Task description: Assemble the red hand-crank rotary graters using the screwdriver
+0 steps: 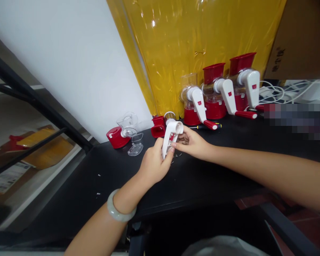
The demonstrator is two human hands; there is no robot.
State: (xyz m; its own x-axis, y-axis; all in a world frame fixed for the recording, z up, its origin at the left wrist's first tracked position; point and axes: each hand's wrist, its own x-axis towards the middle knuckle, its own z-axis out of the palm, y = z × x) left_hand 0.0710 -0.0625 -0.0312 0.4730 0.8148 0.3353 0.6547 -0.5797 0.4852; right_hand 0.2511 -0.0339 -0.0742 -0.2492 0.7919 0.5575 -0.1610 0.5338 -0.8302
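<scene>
Both hands hold a white plastic crank arm [165, 142] over the black table, its hollow inner side showing a small red part [171, 137]. My left hand [155, 161], with a pale bangle on the wrist, is closed round the lower end. At the right edge my right hand [192, 143] grips it, thumb by the red part and the other fingers partly hidden behind. Just behind the crank arm lie a red hopper piece [158, 127] and a grater drum [170, 116]. A few tiny screws [176, 155] lie on the table below the hands.
Assembled rotary graters [198, 103] with white cranks stand at the back right, a screwdriver [202, 127] before them. Left of the hands are a red base [117, 138] and clear plastic parts [135, 149]. White cables [277, 92] lie far right; a black shelf frame [40, 106] stands left.
</scene>
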